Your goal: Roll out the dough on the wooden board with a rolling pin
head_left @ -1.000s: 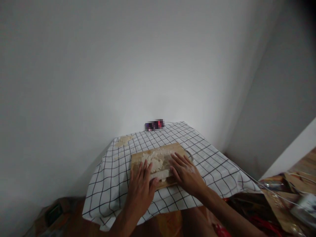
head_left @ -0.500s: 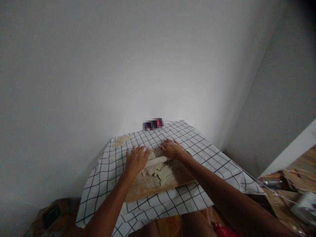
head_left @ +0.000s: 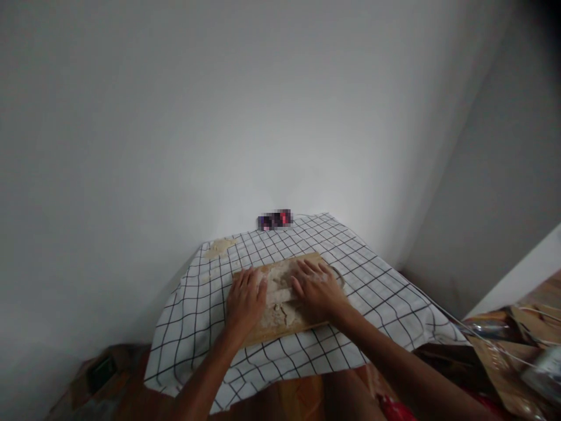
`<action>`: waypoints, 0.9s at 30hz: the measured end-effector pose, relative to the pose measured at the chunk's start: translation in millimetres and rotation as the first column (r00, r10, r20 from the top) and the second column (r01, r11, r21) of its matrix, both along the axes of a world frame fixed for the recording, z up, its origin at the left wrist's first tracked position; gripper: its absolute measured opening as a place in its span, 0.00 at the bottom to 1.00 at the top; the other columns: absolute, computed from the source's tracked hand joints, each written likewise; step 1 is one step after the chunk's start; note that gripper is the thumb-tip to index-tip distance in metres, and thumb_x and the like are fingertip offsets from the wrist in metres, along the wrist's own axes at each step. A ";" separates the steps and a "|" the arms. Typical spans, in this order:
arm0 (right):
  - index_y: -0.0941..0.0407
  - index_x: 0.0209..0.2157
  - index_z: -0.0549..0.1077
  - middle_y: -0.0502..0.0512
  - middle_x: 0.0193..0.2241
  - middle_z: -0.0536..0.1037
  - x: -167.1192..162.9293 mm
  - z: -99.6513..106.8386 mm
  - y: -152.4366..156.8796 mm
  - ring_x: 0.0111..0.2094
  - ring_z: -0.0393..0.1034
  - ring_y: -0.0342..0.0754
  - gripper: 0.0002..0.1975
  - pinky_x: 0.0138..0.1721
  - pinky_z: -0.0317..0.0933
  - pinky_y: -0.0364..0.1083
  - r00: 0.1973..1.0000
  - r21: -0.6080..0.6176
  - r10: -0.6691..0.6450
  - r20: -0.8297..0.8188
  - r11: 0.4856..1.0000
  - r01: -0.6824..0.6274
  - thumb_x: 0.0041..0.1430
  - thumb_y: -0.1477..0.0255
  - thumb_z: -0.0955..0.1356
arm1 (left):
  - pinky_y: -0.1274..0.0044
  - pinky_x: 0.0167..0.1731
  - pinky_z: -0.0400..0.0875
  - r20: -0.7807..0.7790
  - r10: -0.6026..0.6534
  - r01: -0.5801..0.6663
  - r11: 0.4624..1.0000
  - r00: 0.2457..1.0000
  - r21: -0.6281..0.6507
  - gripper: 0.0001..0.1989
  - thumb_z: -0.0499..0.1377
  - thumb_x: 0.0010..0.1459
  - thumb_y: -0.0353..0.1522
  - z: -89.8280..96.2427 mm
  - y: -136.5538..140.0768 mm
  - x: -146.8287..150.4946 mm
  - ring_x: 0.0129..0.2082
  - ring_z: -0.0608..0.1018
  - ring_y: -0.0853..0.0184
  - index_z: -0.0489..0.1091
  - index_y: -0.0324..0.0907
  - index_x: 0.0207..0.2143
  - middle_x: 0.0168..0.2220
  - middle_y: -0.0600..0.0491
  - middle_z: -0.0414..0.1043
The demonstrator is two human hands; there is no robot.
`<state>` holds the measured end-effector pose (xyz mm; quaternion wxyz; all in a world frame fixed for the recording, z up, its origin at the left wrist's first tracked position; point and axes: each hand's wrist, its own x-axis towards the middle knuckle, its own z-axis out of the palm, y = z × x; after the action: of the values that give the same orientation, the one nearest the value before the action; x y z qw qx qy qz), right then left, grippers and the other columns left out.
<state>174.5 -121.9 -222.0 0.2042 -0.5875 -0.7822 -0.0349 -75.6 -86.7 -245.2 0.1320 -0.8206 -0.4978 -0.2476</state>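
A whitish rolling pin lies across a floury wooden board, its ends covered by my hands. My left hand rests palm down over the pin's left end with its fingers stretched forward. Over the right end lies my right hand, also flat, fingers extended and slightly spread. Thin, ragged-edged dough shows on the board on the near side of the pin, and more pale dough or flour shows beyond it.
A checked white cloth covers the table, which stands against a white wall. Pale flour is heaped at the back left. A blurred-out dark object sits at the back edge. Boxes and packaging lie at the right.
Both hands and the rolling pin have come nearer to me over the dough. More of the board's far side now shows. The view has shifted slightly.
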 end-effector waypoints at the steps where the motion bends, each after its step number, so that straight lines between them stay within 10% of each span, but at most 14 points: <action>1: 0.53 0.58 0.81 0.64 0.69 0.74 -1.0 -3.4 -11.6 0.71 0.66 0.61 0.23 0.70 0.60 0.64 1.000 0.009 0.009 -0.017 1.000 -0.008 0.81 0.61 0.58 | 0.49 0.71 0.67 0.034 0.018 -0.019 0.999 0.999 0.026 0.24 0.48 0.78 0.38 -4.8 -11.4 -0.3 0.72 0.70 0.50 0.65 0.46 0.71 0.69 0.42 0.72; 9: 0.54 0.61 0.80 0.62 0.70 0.72 -3.1 -17.0 -39.9 0.73 0.63 0.62 0.21 0.72 0.59 0.63 0.988 0.094 0.032 -0.148 0.995 -0.018 0.77 0.60 0.64 | 0.49 0.71 0.68 0.096 -0.029 0.020 0.996 0.995 0.092 0.34 0.49 0.79 0.37 -21.0 -81.7 -3.4 0.77 0.62 0.50 0.42 0.44 0.81 0.77 0.40 0.58; 16: 0.55 0.62 0.79 0.62 0.67 0.76 2.2 0.1 -26.7 0.71 0.66 0.59 0.25 0.72 0.60 0.58 0.988 -0.003 0.090 -0.127 0.996 -0.091 0.77 0.54 0.64 | 0.46 0.69 0.69 -0.083 -0.155 0.173 0.944 0.984 0.282 0.35 0.51 0.76 0.27 -26.9 -32.9 -18.5 0.78 0.59 0.47 0.41 0.47 0.79 0.78 0.35 0.53; 21: 0.54 0.59 0.80 0.62 0.63 0.80 -3.7 15.7 -6.6 0.62 0.76 0.56 0.25 0.65 0.66 0.52 0.992 -0.077 -0.031 -0.120 0.997 0.021 0.79 0.56 0.60 | 0.46 0.72 0.62 -0.130 0.008 -0.023 0.994 0.991 -0.110 0.27 0.49 0.78 0.35 -3.4 20.6 -11.1 0.77 0.62 0.46 0.57 0.45 0.75 0.75 0.38 0.62; 27: 0.53 0.54 0.81 0.63 0.52 0.86 -2.4 29.3 40.3 0.53 0.81 0.59 0.27 0.51 0.71 0.53 0.987 -0.187 -0.162 -0.009 0.970 0.158 0.81 0.59 0.54 | 0.47 0.72 0.59 -0.111 0.136 -0.173 0.872 0.984 -0.457 0.31 0.39 0.80 0.46 32.1 73.7 12.0 0.77 0.60 0.45 0.60 0.44 0.75 0.76 0.42 0.61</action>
<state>172.1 -81.6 -192.7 0.1543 -0.6656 -0.7296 0.0290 -63.6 -13.0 -213.1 -0.0304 -0.7946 -0.6013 -0.0785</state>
